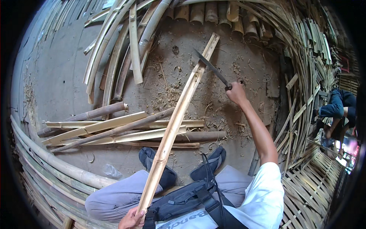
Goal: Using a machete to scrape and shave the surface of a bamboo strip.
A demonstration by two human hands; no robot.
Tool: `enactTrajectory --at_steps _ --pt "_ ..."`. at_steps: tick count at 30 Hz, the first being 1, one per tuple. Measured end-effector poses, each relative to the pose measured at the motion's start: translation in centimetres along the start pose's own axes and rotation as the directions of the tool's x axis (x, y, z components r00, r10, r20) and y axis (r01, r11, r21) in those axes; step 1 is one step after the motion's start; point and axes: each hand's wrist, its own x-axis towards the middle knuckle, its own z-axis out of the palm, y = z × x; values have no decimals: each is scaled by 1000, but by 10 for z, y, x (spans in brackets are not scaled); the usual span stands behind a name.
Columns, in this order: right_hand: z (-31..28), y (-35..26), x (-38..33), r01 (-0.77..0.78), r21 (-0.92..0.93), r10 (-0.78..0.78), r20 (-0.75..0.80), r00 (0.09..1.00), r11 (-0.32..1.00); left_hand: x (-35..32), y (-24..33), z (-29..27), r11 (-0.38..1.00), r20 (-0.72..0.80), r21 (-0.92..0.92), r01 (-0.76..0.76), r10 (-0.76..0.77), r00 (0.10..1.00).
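A long split bamboo strip [170,135] slants from my lap up toward the far middle, its hollow inner side facing up. My left hand [132,218] grips its near end beside my left hip. Out in front, my right hand [237,93] is closed around the dark handle of a long-bladed knife [216,71]. The blade points up and left and crosses the strip near its far end. Whether the edge bites into the bamboo or only rests on it, I cannot tell.
Split bamboo pieces [114,135] lie piled left of my feet. More long halves [114,49] lean at the far left, and cut bamboo ends [211,13] line the back. Thin strips [301,103] heap at the right, near another person [337,107]. Shavings [171,91] litter the floor.
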Motion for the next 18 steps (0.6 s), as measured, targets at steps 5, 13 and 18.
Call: enactTrajectory --at_steps 5,13,18 --pt "-19 31 -7 -397 188 391 68 918 898 11 -37 13 987 -73 -80 -141 135 988" --pt "-74 -95 -144 -221 836 139 174 975 502 8 -16 52 820 -220 -38 -571 550 806" --pt "-148 -173 -195 143 947 -23 -142 990 287 -5 8 68 578 -193 75 -813 808 557"
